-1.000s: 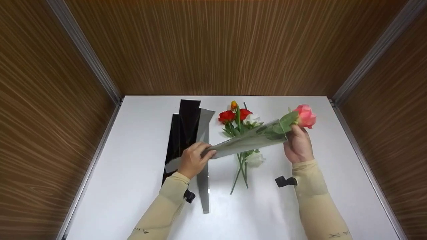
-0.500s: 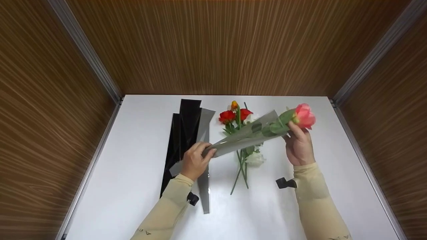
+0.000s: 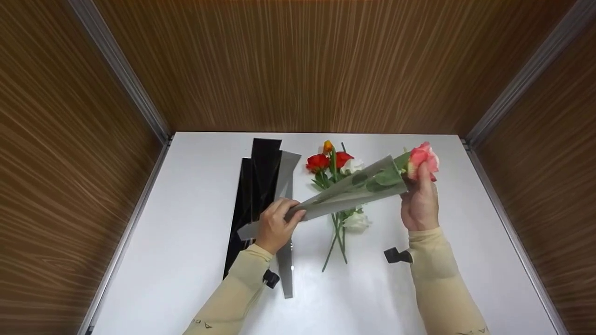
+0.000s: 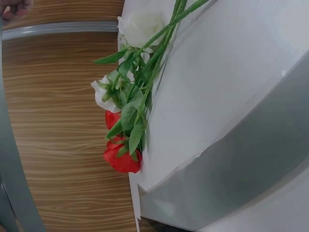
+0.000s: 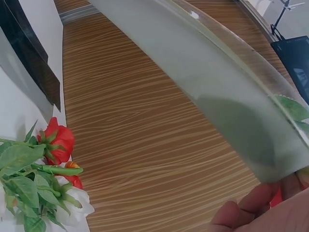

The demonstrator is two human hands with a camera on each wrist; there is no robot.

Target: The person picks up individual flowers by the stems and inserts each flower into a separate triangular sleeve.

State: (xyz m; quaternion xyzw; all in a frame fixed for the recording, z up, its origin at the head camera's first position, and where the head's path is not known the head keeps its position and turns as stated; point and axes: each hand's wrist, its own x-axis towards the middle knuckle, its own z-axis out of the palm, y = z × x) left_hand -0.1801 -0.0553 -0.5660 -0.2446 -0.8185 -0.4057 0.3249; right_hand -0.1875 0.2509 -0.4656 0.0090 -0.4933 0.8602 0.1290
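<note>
A pink rose (image 3: 424, 152) with green leaves lies slantwise inside a translucent grey flower sleeve (image 3: 333, 202), its bloom out past the sleeve's wide end. My left hand (image 3: 275, 225) pinches the sleeve's narrow end between thumb and fingers. At the other end my right hand (image 3: 419, 207) holds the bloom, thumb over the petals and fingers beneath. In the right wrist view the curled fingers (image 5: 241, 212) show at the sleeve's wide mouth. The stem's lower end is hidden by the left hand and the sleeve.
Beneath the sleeve lie several flowers: red roses (image 3: 317, 163), white ones (image 3: 356, 221) and an orange bud (image 3: 328, 146), stems crossed. To their left are black sleeves (image 3: 264, 172) and a grey sleeve (image 3: 285, 270). Wooden panels (image 3: 307, 65) enclose the white table (image 3: 153, 260).
My right hand has shifted from below the bloom onto it, its thumb now over the petals. The sleeve's wide end now reaches closer to the bloom. The left hand barely moved.
</note>
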